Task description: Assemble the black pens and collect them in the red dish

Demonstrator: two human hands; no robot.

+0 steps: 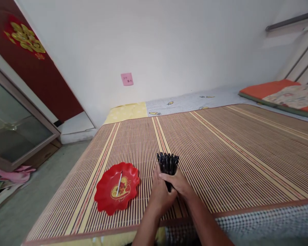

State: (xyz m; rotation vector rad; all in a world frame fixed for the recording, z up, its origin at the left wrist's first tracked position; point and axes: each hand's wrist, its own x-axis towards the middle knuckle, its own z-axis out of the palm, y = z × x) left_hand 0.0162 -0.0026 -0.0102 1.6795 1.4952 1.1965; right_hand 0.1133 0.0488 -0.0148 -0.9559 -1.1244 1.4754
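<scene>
A bundle of black pens (pixel 167 163) stands upright between my two hands, several glossy tops showing above the fingers. My left hand (pixel 159 189) is closed around its left side, and its fingers are partly hidden behind the bundle. From the right, my right hand (pixel 180 182) wraps the same bundle, with its thumb lying across the front. To the left of my hands, apart from them, a red plate (pixel 104 194) with a scalloped rim lies on the striped mat (pixel 215 164). One thin white stick (pixel 119 184) with a dark tip lies in the plate.
The mat covers a bed against a white wall (pixel 169 44) bearing a pink note (pixel 127 79). A folded orange and floral quilt (pixel 277 90) lies at the far right. On the left are a glass-fronted cabinet (pixel 12 126), a dark red door (pixel 38 75) and the grey floor (pixel 48 181).
</scene>
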